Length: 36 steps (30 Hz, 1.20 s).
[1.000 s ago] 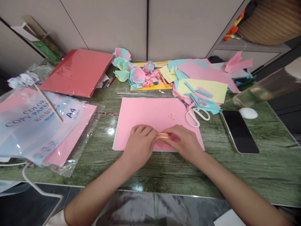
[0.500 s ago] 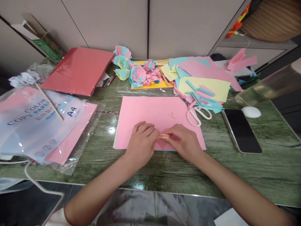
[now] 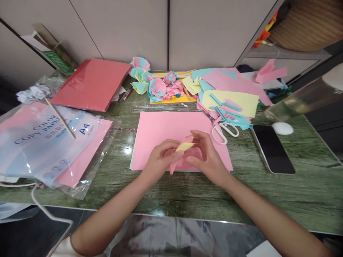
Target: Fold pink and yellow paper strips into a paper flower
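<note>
My left hand [image 3: 162, 159] pinches a small folded paper piece [image 3: 185, 146], pink with a yellow face, between thumb and fingers. One pointed pink end sticks out below the thumb. To its right, my right hand [image 3: 211, 159] is open, thumb and fingers apart around the paper's other end; whether a fingertip touches it I cannot tell. Both hands are above a stack of pink paper sheets [image 3: 158, 128]. White-handled scissors [image 3: 220, 134] lie at the stack's right edge.
Folded paper flowers [image 3: 157, 88] and coloured paper scraps [image 3: 230, 101] line the back. At left are a bag of copy paper [image 3: 37, 142] and a red packet [image 3: 93, 84]. A phone [image 3: 273, 150], a white oval object [image 3: 283, 128] and a clear bottle [image 3: 300, 96] are at right.
The folded paper has turned and tilted up, so its yellow face shows. My right hand has let its pinch go and spread its fingers; my left hand keeps hold.
</note>
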Each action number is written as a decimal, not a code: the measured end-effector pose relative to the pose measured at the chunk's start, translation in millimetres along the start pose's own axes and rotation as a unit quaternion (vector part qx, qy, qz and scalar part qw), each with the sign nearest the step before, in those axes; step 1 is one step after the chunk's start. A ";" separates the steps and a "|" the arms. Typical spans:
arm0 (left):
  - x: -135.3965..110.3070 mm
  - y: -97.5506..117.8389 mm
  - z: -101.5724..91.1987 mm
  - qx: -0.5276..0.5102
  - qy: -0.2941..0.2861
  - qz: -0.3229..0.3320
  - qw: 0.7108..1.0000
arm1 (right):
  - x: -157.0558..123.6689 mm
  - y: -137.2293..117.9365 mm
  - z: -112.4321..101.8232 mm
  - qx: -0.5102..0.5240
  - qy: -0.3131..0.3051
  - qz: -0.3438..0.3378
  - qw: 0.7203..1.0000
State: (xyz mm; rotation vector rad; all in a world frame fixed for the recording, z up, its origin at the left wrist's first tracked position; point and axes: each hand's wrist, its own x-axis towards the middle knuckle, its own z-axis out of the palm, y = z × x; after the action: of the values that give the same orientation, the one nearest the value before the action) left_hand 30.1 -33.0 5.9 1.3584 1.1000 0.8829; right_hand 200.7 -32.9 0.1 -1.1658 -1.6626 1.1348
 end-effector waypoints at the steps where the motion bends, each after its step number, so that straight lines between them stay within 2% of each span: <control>1: 0.3 -0.9 1.3 -0.082 -0.011 -0.026 0.996 | -0.9 -1.3 1.9 0.020 -0.005 -0.004 1.000; 4: 0.6 -5.2 7.1 -0.219 -0.020 -0.083 0.972 | -4.6 -7.3 9.0 0.027 -0.029 0.004 0.999; 9: -1.7 -8.4 15.9 -0.265 0.002 -0.094 0.959 | -11.5 -16.3 18.8 -0.046 0.003 0.025 0.999; 13: -2.8 -10.5 18.7 -0.275 0.014 -0.099 0.956 | -11.7 -16.3 17.5 -0.142 0.031 -0.024 0.989; 18: 0.0 -14.6 19.5 -0.330 -0.045 -0.114 0.936 | -6.8 -12.3 3.6 -0.229 0.026 -0.087 0.969; 20: 1.6 -13.8 16.2 -0.310 -0.058 -0.104 0.943 | -4.7 -10.7 -4.4 -0.246 0.001 -0.122 0.961; 22: 2.7 -10.9 8.8 -0.247 -0.069 -0.075 0.964 | -2.5 -8.9 -12.4 -0.267 -0.026 -0.155 0.951; 24: 3.0 -6.0 -1.7 -0.140 -0.081 -0.033 0.986 | -0.3 -6.8 -19.1 -0.297 -0.044 -0.185 0.936; 26: 1.9 -0.2 -11.7 -0.007 -0.043 0.052 0.998 | 1.4 -4.8 -23.5 -0.326 -0.052 -0.200 0.923; 27: 1.0 2.5 -15.1 0.062 -0.010 0.113 0.992 | 1.9 -3.9 -24.7 -0.336 -0.054 -0.205 0.918; 29: -1.3 6.4 -16.7 0.217 0.029 0.195 0.956 | 2.1 -3.1 -25.4 -0.348 -0.061 -0.215 0.910; 32: -3.5 6.1 -8.3 0.391 -0.020 0.275 0.878 | 1.1 -3.8 -23.6 -0.355 -0.081 -0.228 0.903; 34: -3.8 2.6 -1.4 0.442 -0.019 0.283 0.851 | 0.4 -4.7 -22.1 -0.360 -0.094 -0.229 0.900; 36: -3.6 -1.3 2.4 0.456 0.000 0.282 0.844 | 0.1 -4.7 -21.1 -0.358 -0.097 -0.227 0.901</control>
State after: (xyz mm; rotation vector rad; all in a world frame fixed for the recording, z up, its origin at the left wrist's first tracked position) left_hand 31.2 -37.2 4.7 2.5739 1.1860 0.7693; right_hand 219.1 -28.9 10.6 -0.9997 -2.4593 0.3387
